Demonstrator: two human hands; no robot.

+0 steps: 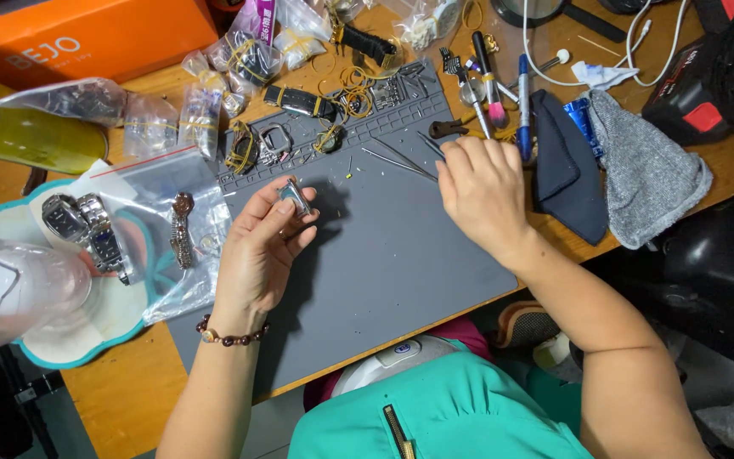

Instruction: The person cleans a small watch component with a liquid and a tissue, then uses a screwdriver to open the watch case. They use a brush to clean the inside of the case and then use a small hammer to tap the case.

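1. Handling first: the small watch case (294,197) in your left hand (261,251) looks light, hard and stiff, and I judge its polished metal is slippery and its glass face easy to scratch. Take it by the narrow edges, not by the flat face.
2. Your left hand pinches this case between the thumb and the fingertips, just above the left part of the grey work mat (384,255).
3. Your right hand (482,191) is over the upper right part of the mat, fingers curled together on the thin tweezers (401,160). The tweezers are stiff and sharp at the points, which lie low on the mat toward the case; I cannot tell if the tips are pressed together.
4. Looks: the case is small, rather rectangular, silver coloured, with a bluish shine on its face. It is tilted in your fingers, and no strap is seen on it.
5. Left of the mat, two silver wristwatches (87,234) lie on a teal-rimmed dish (10,217). Beyond the top edge of the mat lie small plastic bags (197,119).
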